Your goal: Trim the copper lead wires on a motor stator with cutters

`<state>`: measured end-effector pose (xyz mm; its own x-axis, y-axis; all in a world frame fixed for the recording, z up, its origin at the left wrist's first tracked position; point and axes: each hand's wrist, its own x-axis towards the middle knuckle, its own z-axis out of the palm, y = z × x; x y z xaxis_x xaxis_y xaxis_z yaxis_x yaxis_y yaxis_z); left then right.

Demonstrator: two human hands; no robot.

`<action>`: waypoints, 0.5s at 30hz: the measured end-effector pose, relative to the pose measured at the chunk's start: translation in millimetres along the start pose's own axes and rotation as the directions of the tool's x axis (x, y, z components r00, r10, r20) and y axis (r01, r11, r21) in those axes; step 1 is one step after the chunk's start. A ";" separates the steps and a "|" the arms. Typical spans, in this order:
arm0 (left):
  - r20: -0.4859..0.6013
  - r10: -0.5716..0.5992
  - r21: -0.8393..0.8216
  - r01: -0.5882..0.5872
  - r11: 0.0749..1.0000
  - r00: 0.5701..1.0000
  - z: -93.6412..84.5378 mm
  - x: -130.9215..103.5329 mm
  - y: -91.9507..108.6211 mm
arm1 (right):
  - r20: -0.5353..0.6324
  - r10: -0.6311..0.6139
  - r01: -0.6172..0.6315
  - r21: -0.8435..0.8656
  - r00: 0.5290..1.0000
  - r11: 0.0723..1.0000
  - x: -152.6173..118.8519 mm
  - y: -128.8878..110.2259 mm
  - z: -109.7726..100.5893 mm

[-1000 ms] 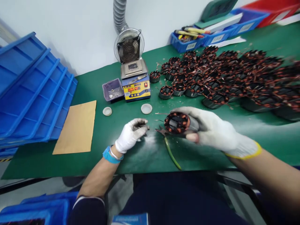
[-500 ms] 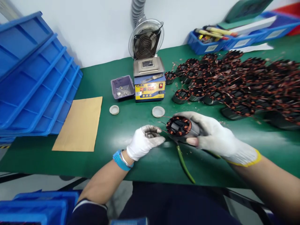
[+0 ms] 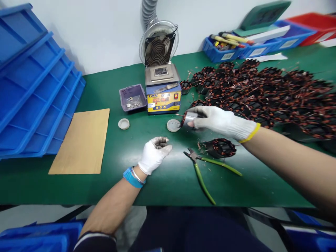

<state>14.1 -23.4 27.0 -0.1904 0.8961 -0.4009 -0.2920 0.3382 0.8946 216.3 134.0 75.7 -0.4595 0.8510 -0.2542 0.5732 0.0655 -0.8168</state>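
Note:
My right hand [image 3: 210, 120], in a white glove with a yellow cuff, grips a motor stator [image 3: 187, 120] by its metal ring. The stator is turned on its side, and its wire leads point left over a small white dish [image 3: 173, 125]. My left hand [image 3: 155, 154], gloved with darkened fingertips, rests just above the table with fingers curled and apart, holding nothing. To its right lie green-handled cutting pliers [image 3: 195, 157], jaws spread. Another stator [image 3: 222, 147] lies on the table below my right wrist, beside copper scraps.
Behind the dish stands a solder pot [image 3: 163, 92] with a fan [image 3: 159, 50] above. Left of it are a purple tray [image 3: 122, 98], a white cap [image 3: 123, 124] and cardboard [image 3: 80, 143]. Many stators [image 3: 236, 87] crowd the right. Stacked blue bins [image 3: 39, 91] lean at left.
My right hand has moved up and left with the stator, tipping its leads toward the white dish. My left hand has come away from the leads. The pliers and another stator are now uncovered.

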 end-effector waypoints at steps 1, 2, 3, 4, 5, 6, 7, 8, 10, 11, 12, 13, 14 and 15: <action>0.006 -0.003 0.000 0.003 1.000 1.000 0.1 -0.1 0.3 | 0.006 0.040 -0.040 -0.011 0.999 0.999 4.5 -0.7 1.3; 0.010 -0.003 -0.001 0.004 1.000 1.000 0.3 -0.3 0.5 | 0.006 0.079 -0.079 -0.017 0.997 0.997 7.7 -1.8 2.6; 0.015 -0.004 -0.003 0.004 1.000 1.000 0.4 -0.5 0.6 | 0.007 0.101 -0.101 -0.028 0.995 0.994 9.8 -3.3 3.7; 0.018 -0.003 -0.006 0.003 1.000 1.000 0.6 -0.8 0.6 | 0.011 0.118 -0.118 -0.045 0.993 0.992 11.0 -5.5 4.7; 0.019 -0.003 -0.009 0.003 1.000 1.000 0.7 -0.9 0.4 | 0.017 0.132 -0.131 -0.070 0.991 0.989 11.6 -8.2 5.4; 0.019 -0.004 -0.012 0.004 1.000 1.000 0.8 -0.9 0.2 | 0.022 0.146 -0.143 -0.105 0.989 0.984 11.9 -11.3 5.8; 0.022 -0.005 -0.015 0.005 1.000 1.000 0.8 -0.8 -0.1 | 0.027 0.155 -0.150 -0.144 0.988 0.978 12.2 -14.5 6.1; 0.024 -0.006 -0.015 0.006 1.000 1.000 0.7 -0.7 -0.4 | 0.030 0.161 -0.153 -0.182 0.987 0.971 12.9 -17.5 6.3; 0.032 -0.003 -0.009 0.003 1.000 0.999 0.4 -0.2 -1.0 | 0.030 0.156 -0.145 -0.236 0.987 0.961 15.7 -21.4 6.3; 0.036 -0.001 -0.002 0.001 1.000 0.999 0.2 0.1 -1.3 | 0.028 0.147 -0.136 -0.248 0.989 0.959 17.6 -21.9 6.0; 0.039 0.001 0.005 -0.001 1.000 0.999 -0.1 0.3 -1.4 | 0.025 0.140 -0.129 -0.255 0.990 0.958 19.4 -21.5 5.1; 0.043 0.000 0.011 -0.001 1.000 0.999 -0.3 0.5 -1.5 | 0.021 0.136 -0.126 -0.258 0.991 0.958 20.7 -20.4 3.7; 0.047 -0.002 0.015 0.002 1.000 0.999 -0.5 0.6 -1.5 | 0.013 0.129 -0.121 -0.255 0.992 0.959 21.1 -19.1 1.7; 0.052 -0.006 0.017 0.005 1.000 0.999 -0.7 0.8 -1.6 | 0.010 0.106 -0.100 -0.232 0.994 0.967 20.1 -18.1 -0.8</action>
<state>13.8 -23.5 25.2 -0.1397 0.9079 -0.3953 -0.2772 0.3475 0.8958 197.3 150.4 85.9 -0.4032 0.8480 -0.3441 0.7583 0.0990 -0.6444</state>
